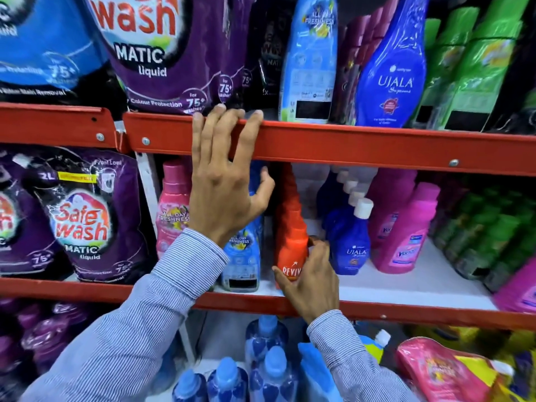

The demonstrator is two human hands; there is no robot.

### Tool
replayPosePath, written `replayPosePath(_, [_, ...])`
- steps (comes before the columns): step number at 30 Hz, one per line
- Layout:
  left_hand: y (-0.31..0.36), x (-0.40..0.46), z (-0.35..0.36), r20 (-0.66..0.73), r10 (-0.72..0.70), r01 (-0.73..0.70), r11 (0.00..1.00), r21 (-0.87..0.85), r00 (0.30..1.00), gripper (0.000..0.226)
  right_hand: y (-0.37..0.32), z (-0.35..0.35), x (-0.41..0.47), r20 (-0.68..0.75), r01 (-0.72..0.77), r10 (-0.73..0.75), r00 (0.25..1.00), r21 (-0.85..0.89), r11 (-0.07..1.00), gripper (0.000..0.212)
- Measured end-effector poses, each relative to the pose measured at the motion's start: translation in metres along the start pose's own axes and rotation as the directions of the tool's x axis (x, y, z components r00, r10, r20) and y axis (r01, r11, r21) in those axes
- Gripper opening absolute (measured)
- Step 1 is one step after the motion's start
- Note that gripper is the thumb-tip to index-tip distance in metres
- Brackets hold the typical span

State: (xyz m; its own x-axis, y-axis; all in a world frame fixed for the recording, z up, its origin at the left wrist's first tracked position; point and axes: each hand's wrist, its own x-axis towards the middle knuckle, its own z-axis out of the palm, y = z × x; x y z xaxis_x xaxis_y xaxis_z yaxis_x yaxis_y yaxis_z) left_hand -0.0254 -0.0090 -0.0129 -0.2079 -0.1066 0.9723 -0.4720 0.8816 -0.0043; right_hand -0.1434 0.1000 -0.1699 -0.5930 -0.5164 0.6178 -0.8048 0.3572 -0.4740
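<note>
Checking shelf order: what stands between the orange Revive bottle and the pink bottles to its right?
In the head view, a row of blue Ujala bottles with white caps stands there, beyond the right hand.

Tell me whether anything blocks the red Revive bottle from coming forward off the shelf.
Nothing visible does. The right hand grips the Revive bottle at the shelf's front edge; the blue bottle and the Ujala bottle only flank it.

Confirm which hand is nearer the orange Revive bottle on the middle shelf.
Right. The right hand grips the orange Revive bottle low on its body. The left hand rests on the red shelf rail, above and left of the bottle.
</note>
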Motion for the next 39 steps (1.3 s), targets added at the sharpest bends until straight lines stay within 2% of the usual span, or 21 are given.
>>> replayPosePath(7, [0.003,-0.001,-0.001,0.012,-0.016,0.016,1.000,-0.006,1.000,0.073,0.001,-0.011,-0.001,0.072,-0.029,0.031,0.997,-0.030,0.999,0.088])
replayPosePath(10, [0.002,-0.002,-0.001,0.019,-0.017,0.017,1.000,-0.010,1.000,0.075,-0.005,-0.035,0.000,-0.089,0.091,-0.093,0.992,-0.020,0.996,0.086])
replayPosePath(12, [0.003,-0.002,-0.001,0.019,-0.018,0.018,1.000,-0.011,1.000,0.076,-0.011,-0.060,0.009,-0.198,0.191,-0.188,0.962,-0.007,0.982,0.081])
replayPosePath(14, [0.007,-0.002,0.000,0.014,-0.037,0.037,0.999,-0.011,0.999,0.076,-0.018,-0.088,0.023,-0.302,0.262,-0.270,0.914,-0.069,0.963,0.080])
replayPosePath(19, [0.025,-0.002,0.002,0.002,-0.056,0.057,0.998,-0.022,0.998,0.075,-0.031,-0.144,0.062,-0.405,0.267,-0.362,0.840,-0.273,0.924,0.079])
replayPosePath(25, [0.056,0.013,0.010,0.041,0.064,-0.063,0.998,-0.027,0.997,0.076,-0.041,-0.183,0.111,-0.505,0.268,-0.381,0.774,-0.283,0.921,0.075])
replayPosePath(27, [0.066,0.019,0.014,0.057,0.080,-0.078,0.996,-0.044,0.995,0.079,-0.047,-0.191,0.130,-0.514,0.253,-0.352,0.782,-0.253,0.934,0.078])
replayPosePath(34, [0.080,0.020,0.021,0.096,0.092,-0.093,0.996,0.012,0.991,0.082,-0.055,-0.193,0.169,-0.396,0.141,-0.162,0.904,-0.083,0.987,0.108])
replayPosePath(39, [0.082,0.021,0.019,0.112,0.057,-0.058,0.998,0.007,0.992,0.077,-0.055,-0.195,0.172,-0.398,0.150,-0.150,0.905,-0.031,0.988,0.103])
